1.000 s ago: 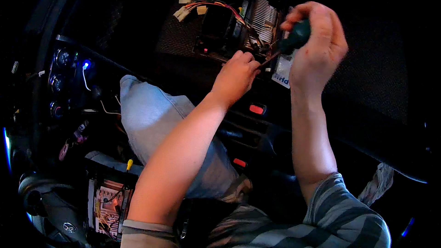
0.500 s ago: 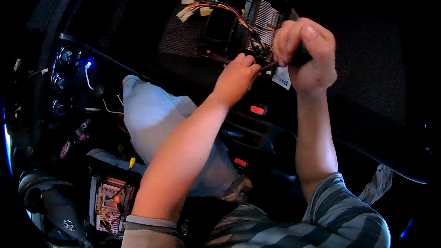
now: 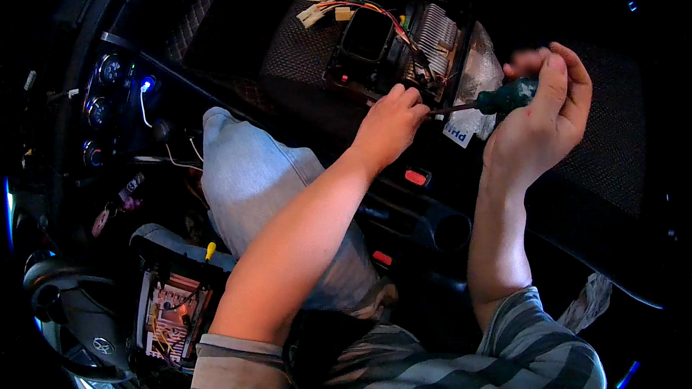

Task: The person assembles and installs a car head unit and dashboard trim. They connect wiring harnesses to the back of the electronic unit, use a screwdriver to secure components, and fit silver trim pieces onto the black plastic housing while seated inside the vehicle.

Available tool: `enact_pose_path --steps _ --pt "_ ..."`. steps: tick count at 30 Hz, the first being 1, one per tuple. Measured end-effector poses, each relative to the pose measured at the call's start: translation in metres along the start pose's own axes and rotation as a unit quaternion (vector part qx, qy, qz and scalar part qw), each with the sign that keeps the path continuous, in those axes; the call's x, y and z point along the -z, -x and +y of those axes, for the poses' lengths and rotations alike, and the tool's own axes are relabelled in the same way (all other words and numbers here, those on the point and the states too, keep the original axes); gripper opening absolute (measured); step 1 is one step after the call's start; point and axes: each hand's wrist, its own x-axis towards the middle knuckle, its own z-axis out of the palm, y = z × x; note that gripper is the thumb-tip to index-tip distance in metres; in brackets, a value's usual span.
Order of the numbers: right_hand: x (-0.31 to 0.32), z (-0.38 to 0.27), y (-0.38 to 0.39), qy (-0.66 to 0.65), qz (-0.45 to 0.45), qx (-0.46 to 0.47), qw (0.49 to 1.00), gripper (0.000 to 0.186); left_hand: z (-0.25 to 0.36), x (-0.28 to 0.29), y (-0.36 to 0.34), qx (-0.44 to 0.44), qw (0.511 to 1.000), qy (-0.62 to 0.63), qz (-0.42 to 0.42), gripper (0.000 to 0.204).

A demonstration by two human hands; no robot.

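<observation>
My right hand (image 3: 540,115) grips a screwdriver with a dark green handle (image 3: 494,101), its shaft (image 3: 450,109) lying nearly level and reaching left toward my left hand (image 3: 389,119). The left fingers are curled at the front edge of an open electronic unit (image 3: 360,36) on the seat; what they hold is hidden. The unit has a finned metal block (image 3: 436,32) and a loose bundle of wires with pale plugs (image 3: 313,14). A crinkled clear package (image 3: 472,72) with a printed label lies at the unit's right, behind the screwdriver.
I am in a car: patterned seat (image 3: 598,173), console with two red-buttoned buckles (image 3: 415,177), cup holder (image 3: 450,230), gauge panel (image 3: 108,108) with a blue light, steering wheel (image 3: 54,274). A second open circuit unit (image 3: 169,302) sits by my jeans-clad leg (image 3: 245,180). Crumpled plastic (image 3: 591,299) lies at lower right.
My right hand has swung right, bringing the screwdriver flatter and uncovering more of the clear package. The left hand stays at the unit's edge. The whole view has shifted slightly.
</observation>
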Motion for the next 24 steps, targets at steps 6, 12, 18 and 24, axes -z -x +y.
enact_pose_path --steps 6,12,18,24 --pt "0.023 0.01 -0.028 -0.273 -0.322 -0.124 0.898 0.02 0.002 0.001 -0.001 0.001 1.0 0.006 -0.009 0.016" --pt "0.0 -0.002 -0.003 -0.125 0.005 -0.116 0.985 0.019 0.001 0.001 0.0 0.01 0.999 0.029 0.013 0.014" --pt "0.006 -0.006 -0.012 -0.165 -0.35 -0.134 0.912 0.02 0.004 0.006 -0.001 -0.018 0.998 0.033 0.043 0.022" --pt "0.006 0.002 -0.016 -0.067 -0.148 0.022 0.986 0.022 0.002 0.004 -0.002 -0.036 0.994 0.081 0.066 0.025"
